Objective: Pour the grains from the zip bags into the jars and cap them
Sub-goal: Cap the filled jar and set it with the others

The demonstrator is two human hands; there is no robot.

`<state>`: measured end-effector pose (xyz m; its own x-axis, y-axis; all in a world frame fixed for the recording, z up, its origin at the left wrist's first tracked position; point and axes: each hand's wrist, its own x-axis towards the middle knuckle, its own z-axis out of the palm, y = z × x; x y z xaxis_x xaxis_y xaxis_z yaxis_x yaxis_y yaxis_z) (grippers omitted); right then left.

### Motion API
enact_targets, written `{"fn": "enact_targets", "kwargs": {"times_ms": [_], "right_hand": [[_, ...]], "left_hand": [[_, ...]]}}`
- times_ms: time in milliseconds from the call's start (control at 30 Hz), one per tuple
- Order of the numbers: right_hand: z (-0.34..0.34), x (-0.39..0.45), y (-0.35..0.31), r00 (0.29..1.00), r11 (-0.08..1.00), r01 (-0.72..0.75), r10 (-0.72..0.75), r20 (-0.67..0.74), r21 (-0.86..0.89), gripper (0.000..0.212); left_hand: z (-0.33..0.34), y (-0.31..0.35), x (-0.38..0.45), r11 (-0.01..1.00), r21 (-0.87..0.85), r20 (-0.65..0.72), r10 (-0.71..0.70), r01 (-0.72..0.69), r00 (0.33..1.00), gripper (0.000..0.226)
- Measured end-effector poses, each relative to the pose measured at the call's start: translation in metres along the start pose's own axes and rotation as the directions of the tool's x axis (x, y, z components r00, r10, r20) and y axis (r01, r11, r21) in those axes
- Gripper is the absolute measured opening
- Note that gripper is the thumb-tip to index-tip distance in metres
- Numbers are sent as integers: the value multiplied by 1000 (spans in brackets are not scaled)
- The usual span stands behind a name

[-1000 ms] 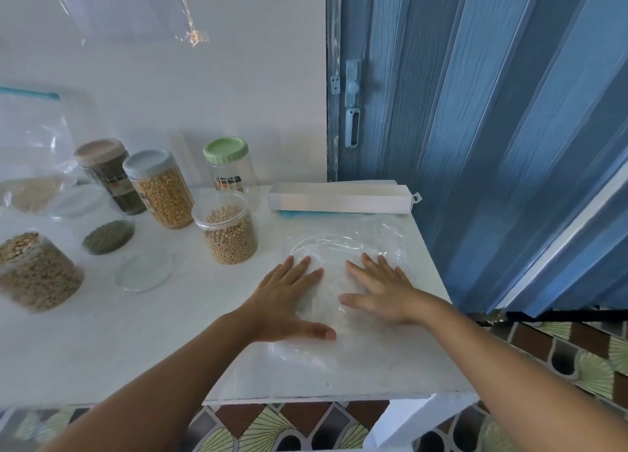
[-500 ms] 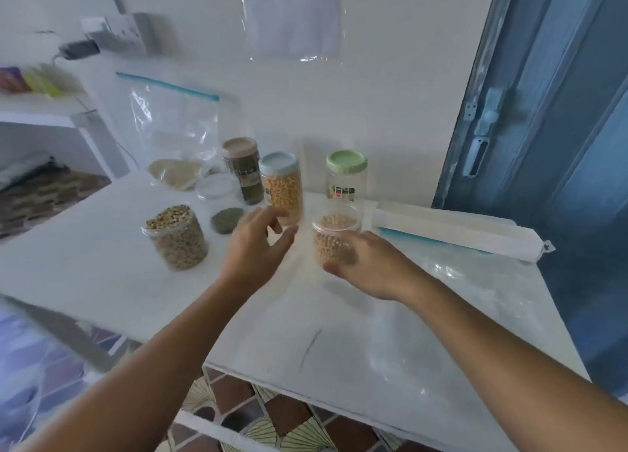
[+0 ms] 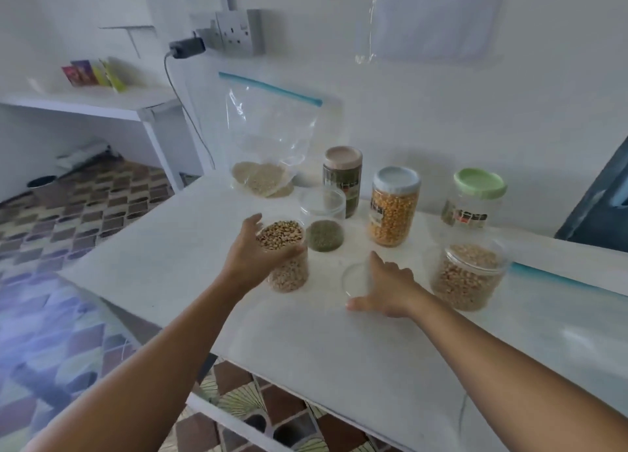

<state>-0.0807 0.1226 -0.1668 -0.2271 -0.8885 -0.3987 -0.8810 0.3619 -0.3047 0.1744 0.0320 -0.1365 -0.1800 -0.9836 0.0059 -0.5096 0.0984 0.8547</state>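
Left arm: reached forward over the white table [image 3: 190, 248] toward the open jar of brown grains [image 3: 287, 258], forearm stretched out from the lower left.
Left hand [image 3: 251, 258]: wrapped round the near left side of that jar, thumb up by the rim, fingers curled against the clear wall; it gripped the jar.
Right arm: extended from the lower right, wrist low above the tabletop, just right of the brown-grain jar.
Right hand [image 3: 387, 288]: fingers spread and mostly straight, thumb out toward the person; it touched the clear lid [image 3: 355, 278] lying on the table, fingertips over its right edge. Whether it pinched the lid could not be told through the blur.
Brown-grain jar: upright, uncapped, filled nearly to the rim.
Green-grain jar [image 3: 324, 224]: just behind and right of the brown-grain jar, uncapped, about a third full.
Tan-lid jar [image 3: 341, 180]: behind the green-grain jar, capped.
Corn jar [image 3: 392, 210]: right of the green-grain jar, capped with a pale blue lid.
Green-lid jar [image 3: 474, 203]: farther right, capped.
Wide jar of beige grains [image 3: 467, 275]: well right of the brown-grain jar, beyond the right hand.
Zip bag [image 3: 268, 139]: behind the brown-grain jar, leaning on the wall, pale grains at its bottom.
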Motion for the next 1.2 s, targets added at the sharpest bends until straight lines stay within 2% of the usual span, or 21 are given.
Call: {"fn": "enact_targets", "kwargs": {"times_ms": [133, 233, 400, 533, 633, 833, 1000, 1100, 1200], "right_hand": [[0, 4, -11, 996, 1000, 23, -22, -84, 17, 138], [-15, 0, -30, 984, 988, 145, -139, -113, 47, 143], [-51, -6, -74, 933, 951, 308, -306, -192, -18, 145], [-68, -7, -104, 892, 894, 417, -368, -263, 162, 145], [-61, 2, -123, 897, 884, 420, -369, -243, 205, 136], [-55, 19, -141, 889, 895, 434, -406, -211, 105, 101], [-64, 23, -148, 899, 903, 425, -415, -144, 53, 100], [-56, 22, -148, 903, 913, 405, -390, -180, 53, 94], [-52, 20, -144, 894, 914, 406, -395, -210, 12, 105]], "left_hand": [[-7, -21, 16, 996, 22, 57, 81, -83, 995, 126], [-10, -26, 22, 991, -5, 127, 134, -135, 983, 126], [-16, -28, 34, 981, -22, 260, 192, -193, 946, 125], [-19, -30, 39, 976, -94, 333, 215, -195, 918, 112], [-20, -33, 44, 972, -179, 385, 213, -154, 898, 111], [-18, -43, 54, 961, -221, 432, 248, -165, 867, 99], [-14, -52, 57, 956, -241, 411, 259, -169, 874, 100], [-11, -54, 58, 954, -239, 397, 266, -181, 878, 100], [-10, -54, 60, 953, -224, 394, 279, -203, 876, 104]]}}
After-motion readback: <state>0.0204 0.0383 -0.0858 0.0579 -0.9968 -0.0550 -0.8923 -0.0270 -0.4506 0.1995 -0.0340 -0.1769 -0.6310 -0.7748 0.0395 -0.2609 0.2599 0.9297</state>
